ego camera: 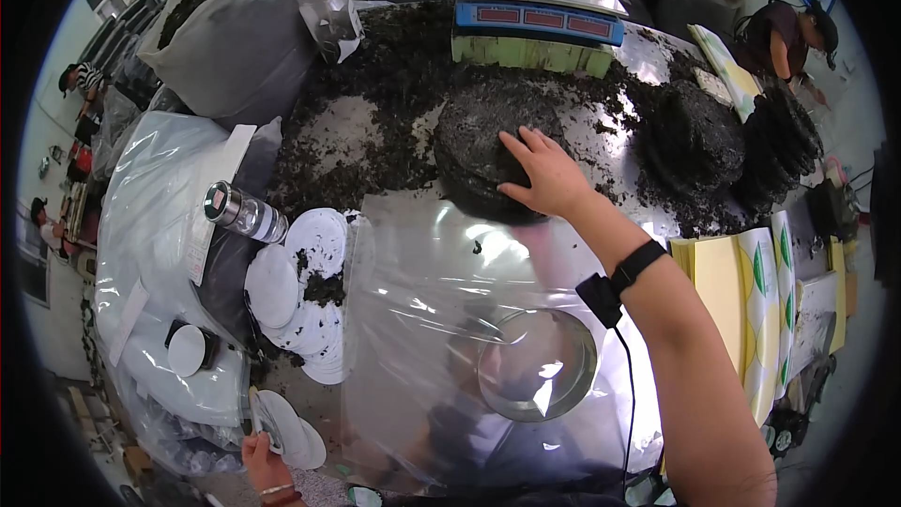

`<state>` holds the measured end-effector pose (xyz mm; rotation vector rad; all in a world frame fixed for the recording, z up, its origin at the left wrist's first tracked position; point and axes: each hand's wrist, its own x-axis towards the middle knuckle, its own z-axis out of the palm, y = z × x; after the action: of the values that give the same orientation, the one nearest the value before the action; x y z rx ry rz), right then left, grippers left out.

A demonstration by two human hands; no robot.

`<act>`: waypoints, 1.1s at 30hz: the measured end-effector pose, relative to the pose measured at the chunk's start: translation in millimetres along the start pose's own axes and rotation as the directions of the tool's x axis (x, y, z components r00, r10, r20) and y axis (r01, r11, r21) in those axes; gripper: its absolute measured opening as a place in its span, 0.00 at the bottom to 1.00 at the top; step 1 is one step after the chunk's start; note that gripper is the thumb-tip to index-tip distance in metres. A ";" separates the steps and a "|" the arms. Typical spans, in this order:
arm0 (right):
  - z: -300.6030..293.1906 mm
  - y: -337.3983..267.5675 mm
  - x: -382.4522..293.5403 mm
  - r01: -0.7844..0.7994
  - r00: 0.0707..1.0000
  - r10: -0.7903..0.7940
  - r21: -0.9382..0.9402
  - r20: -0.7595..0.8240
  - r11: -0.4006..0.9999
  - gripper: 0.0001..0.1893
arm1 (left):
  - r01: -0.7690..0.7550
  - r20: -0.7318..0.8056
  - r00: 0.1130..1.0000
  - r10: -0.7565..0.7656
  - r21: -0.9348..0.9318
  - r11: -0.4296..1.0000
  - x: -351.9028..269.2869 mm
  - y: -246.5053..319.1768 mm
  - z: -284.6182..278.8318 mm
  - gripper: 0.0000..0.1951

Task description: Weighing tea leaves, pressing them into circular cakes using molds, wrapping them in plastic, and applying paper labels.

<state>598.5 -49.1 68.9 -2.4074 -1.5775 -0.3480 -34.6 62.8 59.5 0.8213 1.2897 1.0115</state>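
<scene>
My right hand (547, 172) rests with spread fingers on a stack of dark, round pressed cakes (493, 120), which look like dried seaweed. At the lower left, my left hand (266, 465) pinches the edge of a thin round disc (265, 419), beside several white paper discs (299, 436). A sheet or bag of clear plastic (408, 338) lies spread on the table before me. Through or on the plastic shows a round metal ring (595, 359); which of the two I cannot tell. More white paper discs (274, 285) lie scattered at the left, flecked with dark bits.
A digital scale (542, 17) stands on a green block (531, 55) at the back. Further cake stacks (693, 134) are at the right, above yellow printed packaging (718, 296). A lidded glass bottle (246, 213) and plastic bags (169, 162) sit left. A person (781, 35) works at upper right.
</scene>
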 end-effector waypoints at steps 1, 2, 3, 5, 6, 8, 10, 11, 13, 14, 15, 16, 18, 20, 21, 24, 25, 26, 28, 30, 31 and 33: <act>8.5 -1.5 4.0 -0.012 0.992 0.017 -0.043 0.123 0.999 0.36 | -0.161 0.030 0.987 0.160 0.047 0.986 -20.2 16.1 22.3 0.08; 12.2 -9.4 9.9 -0.003 0.991 0.006 -0.024 0.130 1.000 0.36 | -0.257 0.064 0.966 0.249 0.211 0.943 -43.4 31.8 47.9 0.08; 14.2 -18.8 17.1 0.006 0.983 -0.001 -0.028 0.182 1.000 0.34 | -0.344 0.106 0.939 0.328 0.363 0.866 -66.5 40.6 78.0 0.08; 8.8 -15.6 11.8 -0.033 0.996 0.028 0.065 0.082 0.997 0.31 | -0.550 0.243 0.835 0.493 0.374 0.747 -83.6 23.2 145.2 0.09; -3.9 0.2 4.9 -0.053 0.992 0.069 0.143 -0.110 0.988 0.28 | -0.560 0.246 0.829 0.502 0.361 0.746 -78.9 8.8 152.0 0.09; -71.0 1.4 -11.0 -0.059 0.916 0.195 0.361 -0.351 0.931 0.30 | -0.463 0.035 0.881 0.473 0.273 0.843 -75.8 -3.2 149.6 0.08; -157.0 -16.4 -46.1 0.018 0.850 0.271 0.538 -0.452 0.843 0.31 | -0.519 0.204 0.849 0.487 0.154 0.840 -115.9 -3.9 191.8 0.07; -185.2 -29.9 -67.5 0.030 0.814 0.308 0.566 -0.492 0.824 0.28 | -0.703 0.392 0.696 0.602 0.200 0.682 -130.2 -16.3 201.8 0.06; -201.2 -54.7 -107.3 0.126 0.795 0.270 0.584 -0.543 0.802 0.28 | -0.898 0.715 0.306 0.628 -0.002 0.439 -166.9 -21.9 242.0 0.08; -216.0 -65.3 -129.8 0.126 0.792 0.234 0.526 -0.564 0.841 0.29 | -0.910 0.782 0.229 0.579 -0.039 0.413 -178.0 -44.1 267.9 0.07; -224.1 -76.5 -148.0 0.144 0.815 0.200 0.524 -0.544 0.839 0.30 | -0.928 0.836 0.155 0.526 -0.060 0.368 -176.8 -65.9 282.9 0.07; -226.5 -90.7 -161.3 0.143 0.837 0.197 0.553 -0.510 0.821 0.32 | -0.934 0.832 0.147 0.535 -0.060 0.351 -166.5 -85.6 279.1 0.07; -230.8 -102.1 -193.6 0.092 0.892 0.149 0.493 -0.428 0.865 0.34 | -0.917 0.900 0.232 0.368 0.076 0.391 -164.0 -128.9 276.0 0.06; -209.7 -106.1 -227.8 0.038 0.939 0.105 0.403 -0.328 0.914 0.31 | -0.881 0.921 0.192 0.340 0.010 0.472 -171.8 -113.2 264.0 0.11; -193.2 -112.8 -242.5 0.036 0.952 0.076 0.352 -0.297 0.935 0.31 | -0.863 0.891 0.217 0.399 -0.016 0.506 -173.9 -104.4 250.5 0.12; -133.2 -120.6 -286.7 0.045 0.998 -0.035 0.245 -0.046 0.968 0.33 | -0.777 0.639 0.537 0.551 0.120 0.618 -152.9 -92.2 239.7 0.15; -118.8 -123.1 -293.7 0.055 0.994 -0.076 0.249 0.075 0.967 0.34 | -0.660 0.705 0.591 0.392 0.143 0.737 -146.1 -76.3 248.1 0.26; -112.1 -125.1 -297.1 0.065 0.973 -0.119 0.256 0.199 0.965 0.36 | -0.521 0.757 0.616 0.218 0.184 0.834 -143.0 -64.6 258.5 0.37; -124.1 -119.9 -277.8 0.004 0.962 -0.115 0.406 0.248 0.914 0.42 | -0.806 0.912 0.394 0.112 0.284 0.519 -140.3 -52.6 289.8 0.46; -124.5 -108.1 -249.2 -0.096 0.946 -0.085 0.518 0.314 0.850 0.49 | -0.970 0.977 0.173 -0.128 0.192 0.150 -139.9 -52.6 320.0 0.56; -119.2 -109.9 -224.0 -0.178 0.889 -0.016 0.377 0.458 0.909 0.55 | -0.962 0.921 0.240 -0.307 0.267 0.050 -140.4 -51.8 333.7 0.62; -90.1 -120.2 -206.2 -0.169 0.822 0.065 0.133 0.566 0.977 0.65 | -0.946 0.825 0.300 -0.479 0.322 -0.039 -141.4 -58.6 344.4 0.68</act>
<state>402.0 -209.7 94.8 -2.5789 -1.5597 0.5624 315.6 -70.5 100.2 2.6228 0.3536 -0.5799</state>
